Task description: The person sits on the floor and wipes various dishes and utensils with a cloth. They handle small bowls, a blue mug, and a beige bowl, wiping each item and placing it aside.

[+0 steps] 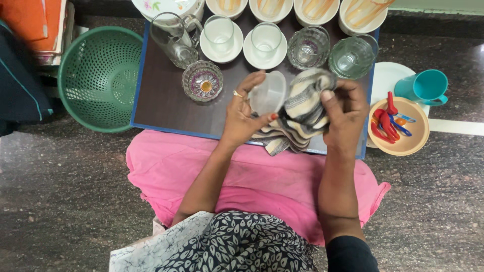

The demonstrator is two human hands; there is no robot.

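My left hand [242,118] grips a small clear plastic cup [268,93] by its rim, above the near edge of a dark board [161,100]. My right hand [345,113] clutches a striped grey and cream cloth [302,108] that is bunched against the cup's side. The cloth's loose end hangs down to the board's front edge. Both hands are close together over the board's right half.
On the board stand a cut-glass bowl [202,80], a glass mug [174,38], two glasses on white saucers [220,35], and two glass tumblers [353,55]. A green basket [98,75] sits left. A teal mug [423,86] and a bowl of plastic spoons [398,126] sit right.
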